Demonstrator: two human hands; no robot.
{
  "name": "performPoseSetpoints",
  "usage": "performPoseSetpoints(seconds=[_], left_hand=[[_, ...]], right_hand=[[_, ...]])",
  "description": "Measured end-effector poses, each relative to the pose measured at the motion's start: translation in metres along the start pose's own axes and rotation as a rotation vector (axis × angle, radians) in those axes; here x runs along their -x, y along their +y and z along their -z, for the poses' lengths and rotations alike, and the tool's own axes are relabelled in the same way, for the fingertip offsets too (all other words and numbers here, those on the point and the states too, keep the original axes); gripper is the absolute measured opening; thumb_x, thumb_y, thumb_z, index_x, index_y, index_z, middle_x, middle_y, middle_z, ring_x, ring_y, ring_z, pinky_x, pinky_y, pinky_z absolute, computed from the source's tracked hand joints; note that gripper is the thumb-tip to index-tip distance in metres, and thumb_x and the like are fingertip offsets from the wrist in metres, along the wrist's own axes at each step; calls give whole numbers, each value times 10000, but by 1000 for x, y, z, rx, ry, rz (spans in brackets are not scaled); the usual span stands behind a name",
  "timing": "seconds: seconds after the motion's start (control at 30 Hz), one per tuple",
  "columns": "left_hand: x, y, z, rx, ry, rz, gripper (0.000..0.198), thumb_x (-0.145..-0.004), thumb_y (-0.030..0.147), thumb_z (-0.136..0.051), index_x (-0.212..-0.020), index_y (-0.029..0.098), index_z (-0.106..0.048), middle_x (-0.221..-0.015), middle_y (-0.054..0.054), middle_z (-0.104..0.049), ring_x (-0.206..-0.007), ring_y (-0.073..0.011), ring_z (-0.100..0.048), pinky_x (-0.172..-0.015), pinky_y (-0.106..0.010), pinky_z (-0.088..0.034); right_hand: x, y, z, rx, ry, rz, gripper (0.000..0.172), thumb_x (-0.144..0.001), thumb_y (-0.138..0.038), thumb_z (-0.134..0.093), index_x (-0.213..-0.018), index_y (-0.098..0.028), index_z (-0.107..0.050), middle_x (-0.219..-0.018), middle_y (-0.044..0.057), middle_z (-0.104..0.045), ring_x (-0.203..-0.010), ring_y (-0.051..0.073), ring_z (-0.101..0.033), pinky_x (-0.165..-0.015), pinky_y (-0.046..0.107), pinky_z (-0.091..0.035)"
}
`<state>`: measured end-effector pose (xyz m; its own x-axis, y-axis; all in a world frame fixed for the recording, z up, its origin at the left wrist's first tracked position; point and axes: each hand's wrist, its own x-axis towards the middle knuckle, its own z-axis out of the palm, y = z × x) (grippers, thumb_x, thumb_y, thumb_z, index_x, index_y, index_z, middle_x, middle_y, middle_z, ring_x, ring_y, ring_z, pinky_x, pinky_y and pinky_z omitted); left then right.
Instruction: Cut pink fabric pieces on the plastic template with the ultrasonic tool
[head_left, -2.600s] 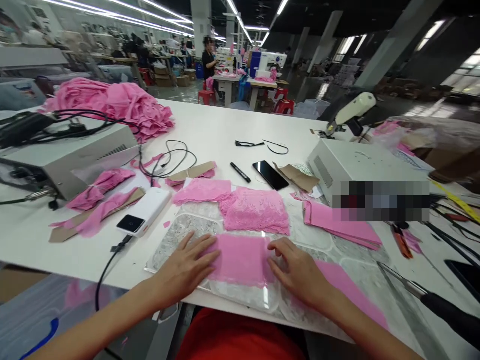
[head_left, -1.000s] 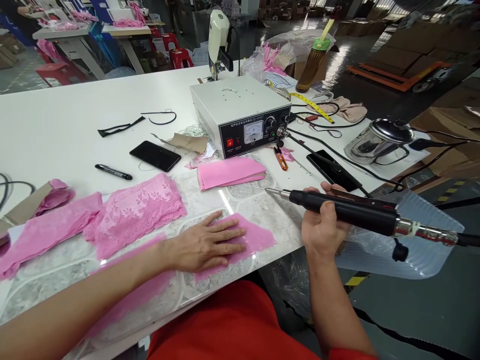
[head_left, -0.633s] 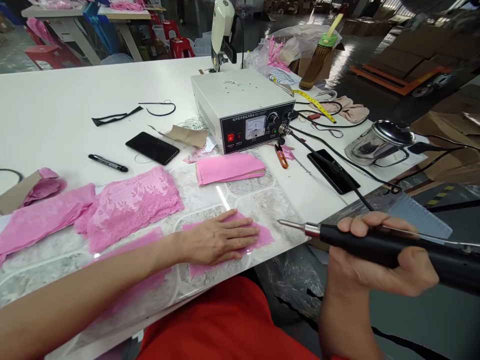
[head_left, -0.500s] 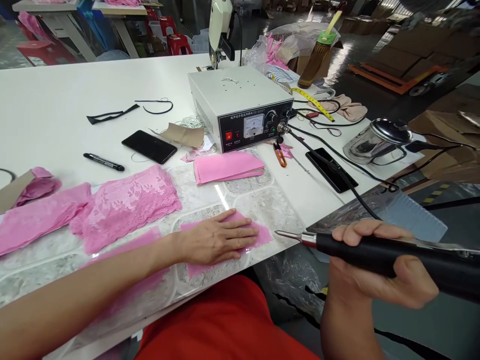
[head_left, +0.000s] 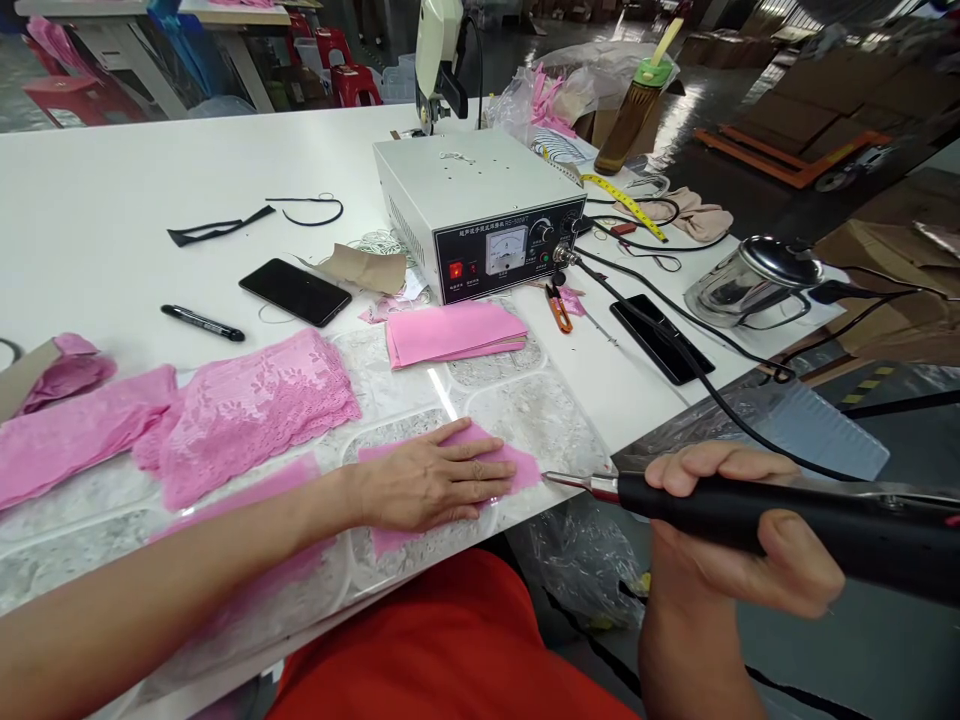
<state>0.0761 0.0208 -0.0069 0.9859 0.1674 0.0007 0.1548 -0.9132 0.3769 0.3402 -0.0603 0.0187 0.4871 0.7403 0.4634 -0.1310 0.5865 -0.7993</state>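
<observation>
My left hand (head_left: 435, 475) lies flat, fingers stretched out, on a piece of pink fabric (head_left: 525, 472) that rests on a marble-patterned mat (head_left: 559, 420). Part of the fabric is hidden beneath the palm. Wrapped in the fingers of my right hand (head_left: 742, 530) is a black handheld ultrasonic welding pen (head_left: 697, 505) with a metal tip. That tip is at the right corner of the pink fabric; whether it touches cannot be made out. Folded pink fabric (head_left: 457, 333) lies behind the left hand, and pink lace (head_left: 262, 415) is to its left.
A grey ultrasonic welder box (head_left: 480, 215) stands at the back, its black cable running to the right. Around it are two phones (head_left: 295, 292), a marker (head_left: 202, 323), orange thread snips (head_left: 559, 309), a steel mug (head_left: 754, 282) and a brown bottle (head_left: 630, 120). The table edge runs below the mat.
My right hand has moved the pen left and slightly down, bringing its tip to the fabric's right corner. The left hand stays flat in place.
</observation>
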Motion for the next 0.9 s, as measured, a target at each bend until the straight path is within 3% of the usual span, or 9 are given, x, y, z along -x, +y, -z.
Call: performPoseSetpoints(seconds=[0.67,0.9], left_hand=[[-1,2,1,10,-23,12,457,-1035,368,-334,-1476,252,-369,-1519,-9,-384,-1471,-209,-215,-1226,-478,6],[1,4,9,62,10,-17,501,-1005,407,-399,-1469,218,-379,-1532,-42,-361,-1465,-223,-237,-1205,-485,92]], right_hand=[[2,1,-2,-12,-74,-13,199,-656,-294,-571,-780,-176,-671,-692,4,-643,-477,131,-549,-429,299,-503],[-1,-1,-5,40,-34,-12,202,-601,-257,-512,-728,-178,-648,-641,5,-615,-444,135,-513,-386,305,-451]])
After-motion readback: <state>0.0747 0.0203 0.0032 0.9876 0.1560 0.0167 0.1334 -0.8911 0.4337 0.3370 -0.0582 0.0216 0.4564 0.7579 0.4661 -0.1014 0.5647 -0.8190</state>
